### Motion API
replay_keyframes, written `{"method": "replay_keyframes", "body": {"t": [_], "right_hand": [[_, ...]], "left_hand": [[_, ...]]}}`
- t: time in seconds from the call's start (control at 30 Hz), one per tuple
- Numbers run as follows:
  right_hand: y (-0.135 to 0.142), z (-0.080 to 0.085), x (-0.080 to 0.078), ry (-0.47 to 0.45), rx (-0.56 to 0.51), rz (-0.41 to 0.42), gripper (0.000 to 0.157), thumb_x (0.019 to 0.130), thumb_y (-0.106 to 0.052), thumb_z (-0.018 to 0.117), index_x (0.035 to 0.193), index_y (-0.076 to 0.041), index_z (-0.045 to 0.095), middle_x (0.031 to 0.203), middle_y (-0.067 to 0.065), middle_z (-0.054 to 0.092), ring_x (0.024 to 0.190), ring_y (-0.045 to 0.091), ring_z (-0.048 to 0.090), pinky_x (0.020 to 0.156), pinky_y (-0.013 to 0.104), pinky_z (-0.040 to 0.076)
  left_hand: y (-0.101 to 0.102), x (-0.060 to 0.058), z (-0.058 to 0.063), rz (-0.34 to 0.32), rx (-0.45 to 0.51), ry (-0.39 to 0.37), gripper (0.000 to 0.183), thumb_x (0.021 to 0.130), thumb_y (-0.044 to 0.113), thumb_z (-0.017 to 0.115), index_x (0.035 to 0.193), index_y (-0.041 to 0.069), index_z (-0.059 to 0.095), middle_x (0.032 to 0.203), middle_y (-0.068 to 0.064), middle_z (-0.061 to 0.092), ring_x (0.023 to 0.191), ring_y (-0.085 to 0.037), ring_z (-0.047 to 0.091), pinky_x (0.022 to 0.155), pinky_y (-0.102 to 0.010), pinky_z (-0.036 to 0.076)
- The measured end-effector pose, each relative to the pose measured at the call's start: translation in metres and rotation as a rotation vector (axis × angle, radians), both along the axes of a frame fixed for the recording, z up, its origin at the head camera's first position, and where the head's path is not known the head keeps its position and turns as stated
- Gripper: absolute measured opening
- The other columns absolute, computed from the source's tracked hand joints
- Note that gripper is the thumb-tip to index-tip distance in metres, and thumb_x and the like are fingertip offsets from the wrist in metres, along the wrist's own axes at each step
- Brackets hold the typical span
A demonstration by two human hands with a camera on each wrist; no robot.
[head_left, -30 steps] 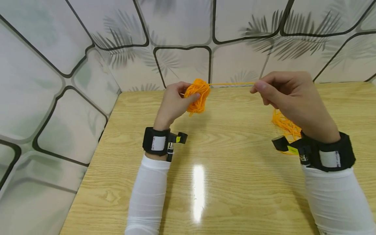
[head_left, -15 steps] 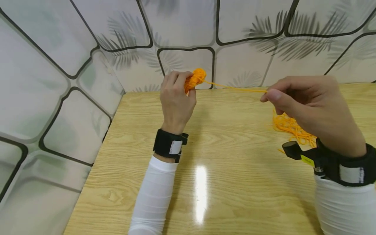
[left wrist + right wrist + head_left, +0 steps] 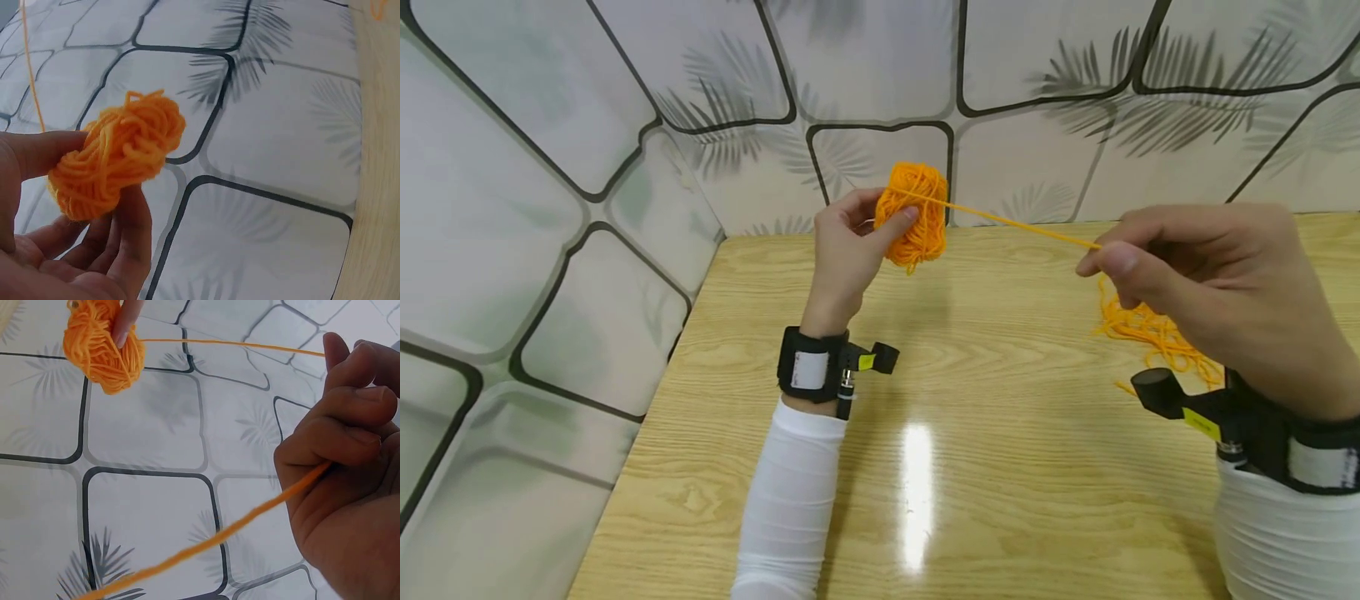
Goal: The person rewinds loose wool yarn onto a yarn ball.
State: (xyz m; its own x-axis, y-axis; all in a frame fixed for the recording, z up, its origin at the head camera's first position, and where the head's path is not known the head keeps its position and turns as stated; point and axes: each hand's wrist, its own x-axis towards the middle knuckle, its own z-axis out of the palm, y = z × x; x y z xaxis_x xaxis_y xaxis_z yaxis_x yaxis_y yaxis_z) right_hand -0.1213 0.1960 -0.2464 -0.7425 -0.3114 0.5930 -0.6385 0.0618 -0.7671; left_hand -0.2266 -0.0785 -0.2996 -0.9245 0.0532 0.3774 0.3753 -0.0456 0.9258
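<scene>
While my left hand (image 3: 842, 258) pinches the orange yarn skein (image 3: 928, 229), my right hand (image 3: 1232, 292) pinches its straight strand (image 3: 1018, 223).

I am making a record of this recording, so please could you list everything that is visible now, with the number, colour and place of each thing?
yarn ball: 1, orange, in the left hand
yarn strand: 2 visible stretches, orange, one from ball to right hand, one leading away from that hand
loose yarn: 1 pile, orange, on the table, partly behind the right hand
table: 1, light wood colour, under the hands
walls: 2, pale with dark lines and grey leaves, behind and left of the table
wrist bands: 2, black, one on each wrist
small cameras: 2, black, on the bands
sleeves: 2, white, on the forearms
left hand: 1, gripping the ball
right hand: 1, pinching the strand
</scene>
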Motion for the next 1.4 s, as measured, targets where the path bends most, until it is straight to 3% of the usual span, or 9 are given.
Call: {"method": "replay_keyframes", "body": {"t": [0.1, 0.23, 0.4, 0.53, 0.63, 0.87, 1.13, 1.4], "right_hand": [[0.001, -0.001, -0.002, 0.006, -0.020, 0.000, 0.013, 0.081, 0.015, 0.053, 0.090, 0.012, 0.061, 0.075, 0.022, 0.057, 0.060, 0.015, 0.045, 0.044, 0.024, 0.030], [0.002, 0.000, -0.003, 0.009, 0.014, -0.058, 0.012, 0.082, 0.012, 0.054, 0.091, 0.011, 0.062, 0.072, 0.019, 0.055, 0.056, 0.013, 0.042, 0.040, 0.024, 0.027], [0.003, 0.000, -0.009, -0.018, -0.017, -0.110, 0.010, 0.084, 0.010, 0.054, 0.090, 0.013, 0.061, 0.068, 0.015, 0.049, 0.054, 0.012, 0.036, 0.040, 0.022, 0.021], [0.006, 0.000, -0.020, -0.028, -0.087, -0.137, 0.009, 0.085, 0.008, 0.054, 0.086, 0.015, 0.060, 0.067, 0.015, 0.048, 0.058, 0.014, 0.037, 0.047, 0.022, 0.025], [0.008, -0.002, -0.028, -0.045, -0.117, -0.181, 0.012, 0.085, 0.004, 0.056, 0.085, 0.015, 0.060, 0.065, 0.015, 0.048, 0.059, 0.017, 0.039, 0.050, 0.023, 0.029], [0.017, -0.010, -0.043, -0.105, -0.240, -0.160, 0.018, 0.085, 0.003, 0.058, 0.088, 0.020, 0.056, 0.065, 0.016, 0.049, 0.058, 0.018, 0.038, 0.049, 0.022, 0.032], [0.022, -0.019, -0.055, -0.138, -0.263, -0.143, 0.021, 0.086, 0.000, 0.057, 0.091, 0.021, 0.055, 0.067, 0.017, 0.050, 0.058, 0.019, 0.036, 0.049, 0.023, 0.030], [0.025, -0.024, -0.062, -0.177, -0.284, -0.164, 0.025, 0.085, -0.003, 0.060, 0.091, 0.020, 0.055, 0.066, 0.016, 0.050, 0.056, 0.020, 0.036, 0.048, 0.024, 0.031]], "left_hand": [[-0.002, 0.001, 0.002, -0.135, 0.148, -0.175, 0.040, 0.079, 0.013, 0.071, 0.114, 0.000, 0.057, 0.108, -0.018, 0.059, 0.094, -0.028, 0.060, 0.079, -0.037, 0.050], [-0.006, 0.001, 0.004, -0.317, 0.272, -0.321, 0.043, 0.082, 0.010, 0.066, 0.121, 0.000, 0.051, 0.116, -0.018, 0.056, 0.102, -0.027, 0.058, 0.086, -0.040, 0.046], [-0.012, 0.001, 0.004, -0.529, 0.313, -0.378, 0.037, 0.085, 0.004, 0.060, 0.120, -0.005, 0.051, 0.112, -0.016, 0.054, 0.097, -0.025, 0.057, 0.085, -0.037, 0.046], [-0.016, 0.002, 0.005, -0.646, 0.336, -0.393, 0.037, 0.084, 0.005, 0.061, 0.119, -0.005, 0.050, 0.111, -0.016, 0.054, 0.098, -0.025, 0.056, 0.088, -0.038, 0.045], [-0.018, 0.002, 0.006, -0.679, 0.335, -0.397, 0.039, 0.083, 0.008, 0.064, 0.118, -0.004, 0.050, 0.111, -0.016, 0.053, 0.099, -0.026, 0.056, 0.090, -0.041, 0.044], [-0.018, 0.003, 0.007, -0.662, 0.302, -0.394, 0.044, 0.083, 0.009, 0.065, 0.121, -0.002, 0.049, 0.113, -0.015, 0.054, 0.101, -0.027, 0.055, 0.093, -0.047, 0.040], [-0.017, 0.006, 0.009, -0.665, 0.267, -0.373, 0.056, 0.082, 0.002, 0.064, 0.131, 0.003, 0.040, 0.118, -0.019, 0.050, 0.103, -0.029, 0.055, 0.091, -0.050, 0.041], [-0.017, 0.009, 0.011, -0.672, 0.229, -0.349, 0.055, 0.080, -0.003, 0.063, 0.130, 0.001, 0.041, 0.118, -0.020, 0.051, 0.103, -0.030, 0.056, 0.089, -0.049, 0.042]]}}
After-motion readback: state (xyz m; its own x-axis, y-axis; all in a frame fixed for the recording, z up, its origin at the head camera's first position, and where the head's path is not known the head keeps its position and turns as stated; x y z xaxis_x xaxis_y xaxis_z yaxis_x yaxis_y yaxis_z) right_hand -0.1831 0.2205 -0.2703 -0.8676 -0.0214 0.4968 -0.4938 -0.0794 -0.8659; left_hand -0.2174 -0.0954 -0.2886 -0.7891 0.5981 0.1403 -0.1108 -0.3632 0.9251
